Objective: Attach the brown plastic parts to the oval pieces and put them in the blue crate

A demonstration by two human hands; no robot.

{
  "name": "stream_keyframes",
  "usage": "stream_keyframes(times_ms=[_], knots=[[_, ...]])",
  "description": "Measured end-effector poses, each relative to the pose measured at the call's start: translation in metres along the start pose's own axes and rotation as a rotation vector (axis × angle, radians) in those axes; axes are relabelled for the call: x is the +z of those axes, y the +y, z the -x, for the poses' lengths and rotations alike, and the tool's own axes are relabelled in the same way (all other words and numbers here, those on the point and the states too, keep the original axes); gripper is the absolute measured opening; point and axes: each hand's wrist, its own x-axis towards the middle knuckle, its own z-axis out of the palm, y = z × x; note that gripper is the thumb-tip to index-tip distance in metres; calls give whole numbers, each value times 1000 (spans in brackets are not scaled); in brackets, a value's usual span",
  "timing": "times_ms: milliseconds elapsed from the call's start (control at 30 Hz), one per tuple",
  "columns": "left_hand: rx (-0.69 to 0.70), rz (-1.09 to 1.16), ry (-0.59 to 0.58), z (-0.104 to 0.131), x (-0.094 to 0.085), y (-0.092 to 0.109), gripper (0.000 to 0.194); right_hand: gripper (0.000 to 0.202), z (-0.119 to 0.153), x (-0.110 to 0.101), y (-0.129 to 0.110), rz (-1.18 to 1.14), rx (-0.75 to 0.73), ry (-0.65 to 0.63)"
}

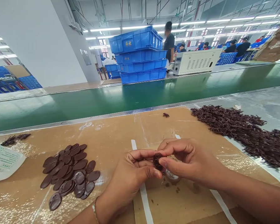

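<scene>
Between my two hands is a small dark brown piece (157, 161), held up over the cardboard-covered table (112, 137). My left hand (137, 172) pinches it from the left with thumb and fingers. From the right, my right hand (185, 158) grips the same piece between thumb and forefinger. Partly hidden under my right hand is a small round clear dish (172, 176). Left of my hands lies a pile of flat oval brown pieces (66, 169). A long heap of thin dark brown parts (238, 129) spreads over the right side.
Beyond the table runs a green conveyor belt (98, 101), with stacked blue crates (142, 59) and a pale metal machine (197, 62) behind it. A translucent container (6, 161) stands at the left edge. A person (169, 43) is behind the crates.
</scene>
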Motion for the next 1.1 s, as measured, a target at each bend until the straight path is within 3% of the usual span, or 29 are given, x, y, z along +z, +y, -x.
stream_keyframes(times_ms=[1100], knots=[[-9,9,26,1,3,3,30,9,0,-1,1,3,-43,6]])
